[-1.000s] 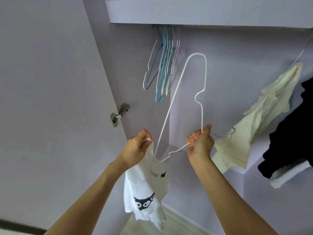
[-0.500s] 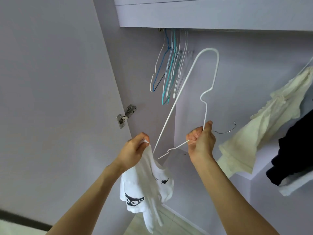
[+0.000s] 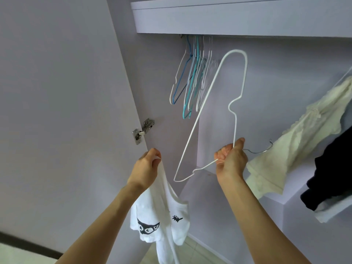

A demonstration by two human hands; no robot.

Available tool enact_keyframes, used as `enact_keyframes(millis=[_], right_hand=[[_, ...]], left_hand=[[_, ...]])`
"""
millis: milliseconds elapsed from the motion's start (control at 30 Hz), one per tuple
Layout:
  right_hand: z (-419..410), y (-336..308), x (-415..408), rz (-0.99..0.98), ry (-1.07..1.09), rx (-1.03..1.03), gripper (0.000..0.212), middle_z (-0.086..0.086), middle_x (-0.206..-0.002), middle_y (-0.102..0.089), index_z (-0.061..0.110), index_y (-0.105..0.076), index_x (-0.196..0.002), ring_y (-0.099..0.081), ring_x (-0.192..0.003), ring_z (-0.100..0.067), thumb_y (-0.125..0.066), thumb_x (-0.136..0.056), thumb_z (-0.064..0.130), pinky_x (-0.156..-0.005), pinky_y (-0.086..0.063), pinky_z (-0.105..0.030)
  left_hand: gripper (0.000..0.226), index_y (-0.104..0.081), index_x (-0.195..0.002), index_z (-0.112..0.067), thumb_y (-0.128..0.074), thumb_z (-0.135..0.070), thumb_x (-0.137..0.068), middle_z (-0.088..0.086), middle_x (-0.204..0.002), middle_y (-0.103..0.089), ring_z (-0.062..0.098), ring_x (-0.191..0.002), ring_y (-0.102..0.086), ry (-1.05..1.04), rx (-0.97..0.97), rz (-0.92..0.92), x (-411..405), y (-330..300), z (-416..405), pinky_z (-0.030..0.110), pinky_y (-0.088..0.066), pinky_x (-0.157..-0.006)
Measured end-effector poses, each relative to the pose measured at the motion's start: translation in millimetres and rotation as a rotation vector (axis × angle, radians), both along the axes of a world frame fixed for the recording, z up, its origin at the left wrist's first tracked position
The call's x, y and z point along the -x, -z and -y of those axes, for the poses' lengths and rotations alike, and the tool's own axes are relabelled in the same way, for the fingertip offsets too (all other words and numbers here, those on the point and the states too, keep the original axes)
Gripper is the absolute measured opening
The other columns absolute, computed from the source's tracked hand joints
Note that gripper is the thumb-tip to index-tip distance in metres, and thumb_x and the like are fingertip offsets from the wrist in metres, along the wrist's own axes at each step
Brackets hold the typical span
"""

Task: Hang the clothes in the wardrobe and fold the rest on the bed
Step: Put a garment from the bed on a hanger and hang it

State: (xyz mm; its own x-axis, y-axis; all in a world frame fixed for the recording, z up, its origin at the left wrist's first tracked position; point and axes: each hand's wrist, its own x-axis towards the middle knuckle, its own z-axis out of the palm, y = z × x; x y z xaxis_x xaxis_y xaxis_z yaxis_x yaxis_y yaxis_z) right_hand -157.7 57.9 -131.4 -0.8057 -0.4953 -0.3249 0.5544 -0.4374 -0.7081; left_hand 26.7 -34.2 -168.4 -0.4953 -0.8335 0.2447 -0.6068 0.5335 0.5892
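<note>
Right hand (image 3: pixel 229 161): grips white wire hanger (image 3: pixel 213 111); left hand (image 3: pixel 146 169): pinches white printed T-shirt (image 3: pixel 162 220); step: dressing hanger; next: feed hanger end into neckline.

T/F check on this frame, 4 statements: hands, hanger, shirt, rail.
1. The right hand grips the white hanger. True.
2. The white T-shirt is already on that hanger. False: it dangles from the left hand, off the hanger.
3. Empty hangers hang on the wardrobe rail. True.
4. The cream garment lies folded on a bed. False: it hangs in the wardrobe at right.
</note>
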Motion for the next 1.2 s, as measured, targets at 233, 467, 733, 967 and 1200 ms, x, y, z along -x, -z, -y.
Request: enact_keyframes(millis=[233, 467, 733, 967, 1200], right_hand=[[2, 9, -5, 0.092, -0.012, 0.014, 0.054, 0.007, -0.035, -0.019, 0.018, -0.019, -0.053, -0.016, -0.030, -0.009, -0.033, -0.101, 0.038, -0.040, -0.017, -0.017], [6, 8, -8, 0.077, 0.020, 0.013, 0.053, 0.008, -0.034, -0.020, 0.019, -0.021, -0.053, -0.016, -0.031, -0.008, -0.033, -0.101, 0.035, -0.038, -0.017, -0.017], [3, -3, -1, 0.007, 0.023, 0.022, 0.055, 0.007, -0.036, -0.020, 0.017, -0.021, -0.051, -0.018, -0.033, -0.009, -0.035, -0.101, 0.037, -0.039, -0.019, -0.018], [5, 7, -3, 0.078, 0.015, 0.054, 0.054, 0.007, -0.034, -0.019, 0.018, -0.020, -0.052, -0.016, -0.030, -0.009, -0.034, -0.101, 0.037, -0.038, -0.016, -0.015], [9, 0, 1, 0.055, -0.014, 0.081, 0.059, 0.007, -0.036, -0.019, 0.017, -0.020, -0.047, -0.016, -0.032, -0.010, -0.035, -0.101, 0.037, -0.039, -0.017, -0.015]], left_hand=[[0.018, -0.052, -0.082, -0.014, -0.050, 0.002, -0.092, -0.007, -0.072, -0.053, 0.011, -0.064, -0.048, 0.154, -0.020, -0.160, 4, -10, -11, 0.019, -0.037, -0.061], [0.020, -0.048, -0.081, -0.019, -0.049, -0.004, -0.094, -0.012, -0.060, -0.045, 0.002, -0.051, -0.044, 0.058, 0.025, -0.256, -2, -22, -11, 0.010, -0.031, -0.049], [0.015, -0.051, -0.084, -0.011, -0.048, 0.002, -0.092, -0.007, -0.073, -0.049, 0.008, -0.060, -0.044, -0.014, 0.030, -0.213, -10, -7, -5, 0.013, -0.031, -0.057], [0.023, -0.049, -0.079, -0.018, -0.050, 0.000, -0.093, -0.011, -0.070, -0.048, -0.004, -0.062, -0.046, 0.143, 0.001, -0.222, -5, -13, -7, 0.006, -0.033, -0.059], [0.008, -0.053, -0.085, 0.002, -0.050, 0.006, -0.091, -0.014, -0.078, -0.052, -0.005, -0.071, -0.047, 0.182, 0.034, -0.204, -17, -10, 0, 0.009, -0.037, -0.068]])
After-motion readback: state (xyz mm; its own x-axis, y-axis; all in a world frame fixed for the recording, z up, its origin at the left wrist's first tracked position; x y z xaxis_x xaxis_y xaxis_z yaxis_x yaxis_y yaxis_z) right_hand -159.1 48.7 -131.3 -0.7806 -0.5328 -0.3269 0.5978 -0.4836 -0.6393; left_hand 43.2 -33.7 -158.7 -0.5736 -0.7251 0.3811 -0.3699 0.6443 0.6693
